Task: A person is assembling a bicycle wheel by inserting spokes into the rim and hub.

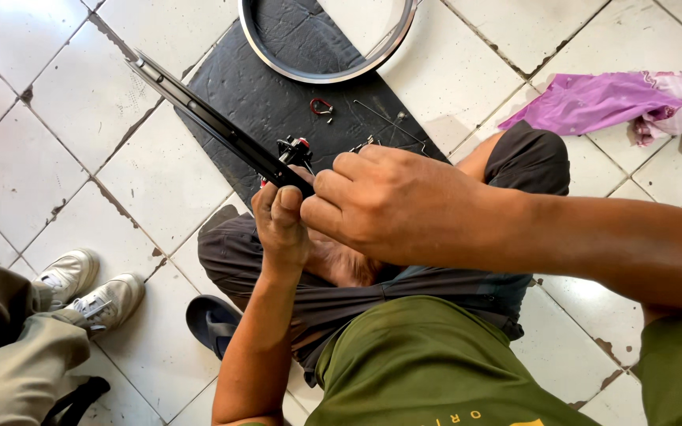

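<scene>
Currently, head view, the only one: my left hand (280, 225) is closed around the near end of a long black bar (215, 126), thumb up against it, and my right hand (388, 207) pinches the same end from the other side, fingers folded tight. The bar runs up and left from both grips, its far end unsupported above the tiled floor (151, 181). A small black-and-red fitting (296, 150) sits just beyond my knuckles, touching or very near the bar; I cannot tell which.

Risks, as I judge them. All the hold is at one end, so the free length could swing or twist out of my fingers. The right hand hides the contact point, so a slip there would go unseen. Loose small parts, a red clip (321, 106) and thin wire spokes (388, 122), lie on the black mat (262, 95) near the wheel rim (327, 75); a dropped bar could scatter them. Another person's shoes (88, 288) stand close on the left.
</scene>
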